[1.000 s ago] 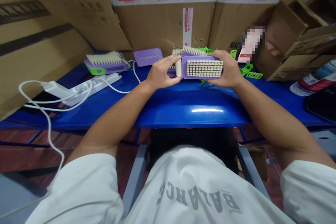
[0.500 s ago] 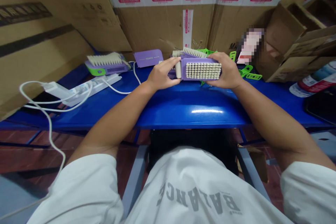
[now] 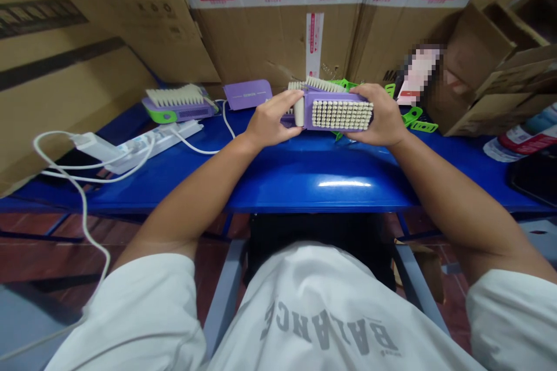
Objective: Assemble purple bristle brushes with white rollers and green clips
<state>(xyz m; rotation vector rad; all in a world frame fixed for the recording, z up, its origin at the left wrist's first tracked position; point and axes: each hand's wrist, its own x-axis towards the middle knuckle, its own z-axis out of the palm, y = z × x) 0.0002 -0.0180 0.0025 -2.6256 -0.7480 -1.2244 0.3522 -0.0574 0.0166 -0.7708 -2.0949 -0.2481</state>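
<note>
Shifted a little to the right of where it sat half a second ago, the purple brush (image 3: 339, 114) is held over the blue table (image 3: 317, 185), its rows of cream bristles facing the camera. Both hands close around it: the left hand (image 3: 272, 122) grips the end where a cream cylinder (image 3: 299, 111) stands, and the right hand (image 3: 378, 116) wraps the other end. Just behind, partly hidden, is a second cream-bristled brush (image 3: 319, 84), with green plastic clips (image 3: 411, 117) off to the right. Farther left on the table lie a purple-and-green brush (image 3: 174, 103), a purple card (image 3: 247, 94) and a white power strip (image 3: 152, 148) trailing white cable (image 3: 56, 168). Cardboard boxes (image 3: 270, 40) stand behind the table.
</note>
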